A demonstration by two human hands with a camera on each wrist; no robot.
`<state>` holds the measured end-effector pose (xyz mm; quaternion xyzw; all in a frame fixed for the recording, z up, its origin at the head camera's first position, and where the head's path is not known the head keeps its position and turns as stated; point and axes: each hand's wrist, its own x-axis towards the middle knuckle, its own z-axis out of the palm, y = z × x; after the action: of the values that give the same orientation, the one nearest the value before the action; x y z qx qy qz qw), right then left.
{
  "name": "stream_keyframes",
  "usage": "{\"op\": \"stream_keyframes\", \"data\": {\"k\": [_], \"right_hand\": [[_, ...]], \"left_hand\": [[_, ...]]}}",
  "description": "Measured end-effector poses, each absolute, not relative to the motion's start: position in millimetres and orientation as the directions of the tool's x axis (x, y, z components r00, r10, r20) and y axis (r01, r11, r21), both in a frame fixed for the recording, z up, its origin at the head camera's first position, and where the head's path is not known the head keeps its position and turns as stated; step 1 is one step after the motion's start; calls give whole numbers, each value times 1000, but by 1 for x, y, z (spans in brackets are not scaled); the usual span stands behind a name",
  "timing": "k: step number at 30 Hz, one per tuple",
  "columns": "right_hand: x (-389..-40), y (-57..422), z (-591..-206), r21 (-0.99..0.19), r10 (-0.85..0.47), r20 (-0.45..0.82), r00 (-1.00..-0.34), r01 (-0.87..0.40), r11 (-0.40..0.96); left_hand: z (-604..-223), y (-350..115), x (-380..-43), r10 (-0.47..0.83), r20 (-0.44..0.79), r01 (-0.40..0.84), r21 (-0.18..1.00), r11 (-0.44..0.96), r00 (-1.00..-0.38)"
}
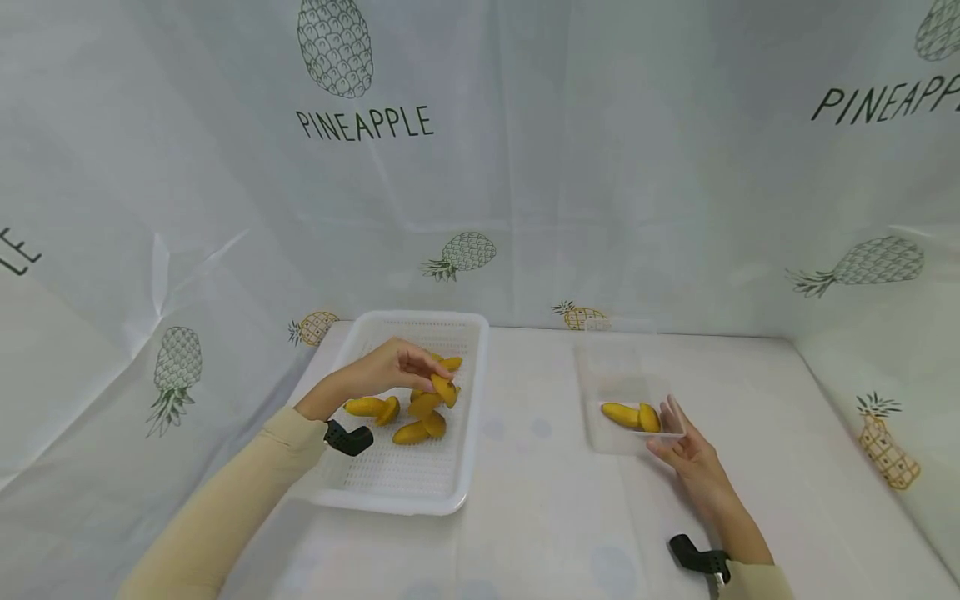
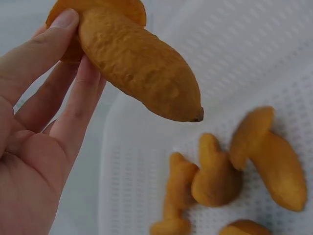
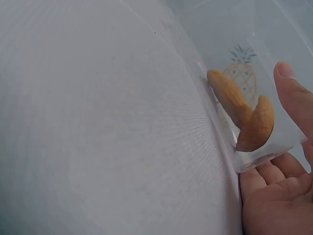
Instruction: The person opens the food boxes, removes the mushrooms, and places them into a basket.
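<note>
My left hand (image 1: 401, 367) pinches a yellow mushroom (image 2: 142, 68) between thumb and fingers, above a white plastic basket (image 1: 390, 505). In the left wrist view the thumb lies by the cap, and the bumpy stem points down to the right. Several more yellow mushrooms (image 2: 276, 171) lie loose on the perforated basket floor below. On the right, my right hand (image 1: 693, 458) holds the near right corner of a clear plastic box (image 1: 611, 383), thumb and fingers around its walls. One yellow mushroom (image 3: 257, 125) lies inside at that near end.
Both containers stand on a white-covered table (image 1: 525, 475), the basket left and the box right. A pale sheet (image 1: 562, 167) printed with pineapples hangs behind and at the sides. Black wrist mounts (image 1: 348, 437) sit on both wrists.
</note>
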<state>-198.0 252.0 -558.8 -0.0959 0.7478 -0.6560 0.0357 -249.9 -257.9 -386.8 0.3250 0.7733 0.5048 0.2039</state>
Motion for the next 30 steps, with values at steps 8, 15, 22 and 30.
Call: {"op": "stream_keyframes", "data": {"k": [8, 15, 22, 30], "right_hand": [[-198, 251, -559, -984, -189, 74, -979, -102, 144], [-199, 250, -557, -983, -175, 74, -982, -101, 151], [-200, 250, -557, -986, -176, 84, -981, -108, 131], [-200, 251, -559, -986, -171, 79, -982, -102, 130]], "left_hand": [[-421, -277, -238, 743, -64, 261, 914, 312, -666], [-442, -277, -231, 790, -107, 230, 925, 301, -604], [-452, -272, -229, 809, -139, 221, 923, 315, -571], [-461, -271, -231, 813, -191, 161, 931, 328, -551]]}}
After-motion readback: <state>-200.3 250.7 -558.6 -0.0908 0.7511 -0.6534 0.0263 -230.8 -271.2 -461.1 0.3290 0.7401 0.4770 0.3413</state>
